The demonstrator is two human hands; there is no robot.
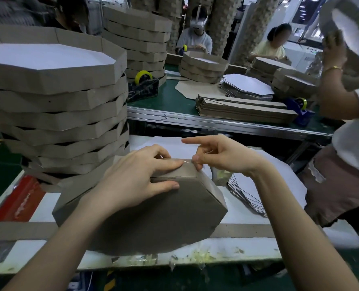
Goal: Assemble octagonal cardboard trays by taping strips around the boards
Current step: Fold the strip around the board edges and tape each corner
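Octagonal cardboard tray [153, 217], lying base-up on the desk [247, 244] just beside a stack of finished trays [54, 101], with the left grip [136, 177] spread flat, pressing its side-strip seam, while the right grip [220, 156] pinches clear tape [186, 162] at the tray's far edge, index finger extended.

Left of frame: a tall stack of finished trays [54, 106] blocks passage, standing just beside the upturned tray [153, 211] at centre. Right: a fanned pile of boards [243, 194] and a standing person [346, 164] close that flank. Free room: bare bench [237, 244] at lower left and lower right, crossed by a flat strip [19, 229].
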